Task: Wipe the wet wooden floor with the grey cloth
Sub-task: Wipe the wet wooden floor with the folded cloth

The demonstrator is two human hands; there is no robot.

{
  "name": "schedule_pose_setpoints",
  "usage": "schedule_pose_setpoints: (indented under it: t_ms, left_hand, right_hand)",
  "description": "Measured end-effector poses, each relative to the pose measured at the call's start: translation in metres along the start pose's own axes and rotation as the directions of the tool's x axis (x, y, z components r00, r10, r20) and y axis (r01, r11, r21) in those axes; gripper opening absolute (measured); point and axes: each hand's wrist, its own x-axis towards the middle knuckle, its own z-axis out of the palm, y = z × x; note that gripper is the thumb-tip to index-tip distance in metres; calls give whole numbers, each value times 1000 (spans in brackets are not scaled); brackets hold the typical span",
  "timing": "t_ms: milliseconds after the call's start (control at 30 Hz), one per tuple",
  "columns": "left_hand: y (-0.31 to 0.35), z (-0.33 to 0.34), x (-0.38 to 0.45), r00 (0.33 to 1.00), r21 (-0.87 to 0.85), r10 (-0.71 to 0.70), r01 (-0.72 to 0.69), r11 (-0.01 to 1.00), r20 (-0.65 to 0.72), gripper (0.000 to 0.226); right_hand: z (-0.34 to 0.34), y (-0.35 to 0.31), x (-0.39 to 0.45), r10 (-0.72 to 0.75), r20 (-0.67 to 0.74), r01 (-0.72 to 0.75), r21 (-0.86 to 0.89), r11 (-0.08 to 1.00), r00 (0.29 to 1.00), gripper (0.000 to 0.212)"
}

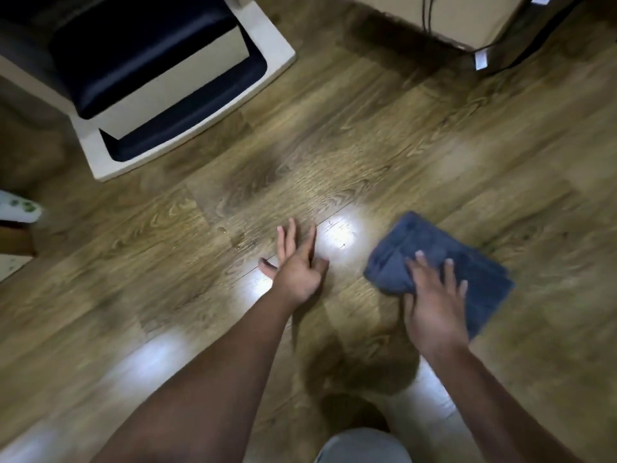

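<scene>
I see right hand flat, fingers spread, pressing folded grey cloth on brown wooden plank floor | left hand wide, holding nothing, near floor.

The cloth under my right hand is a dusky blue-grey. The floor is olive-brown wood grain with white glare patches. The chair base is cream with black padding.
</scene>
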Motion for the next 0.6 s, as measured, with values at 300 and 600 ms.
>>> schedule_pose_setpoints:
  t_ms: [300,600]
  left_hand:
    - [-143,-64,-14,839,-268,-543,534,802,45,179]
    - [-150,-67,-15,848,-229,-522,528,818,91,159]
  right_hand:
    - [34,-6,-43,-205,104,212,-64,975,973,59]
    - [57,-165,51,-105,-35,110,172,979,994,58]
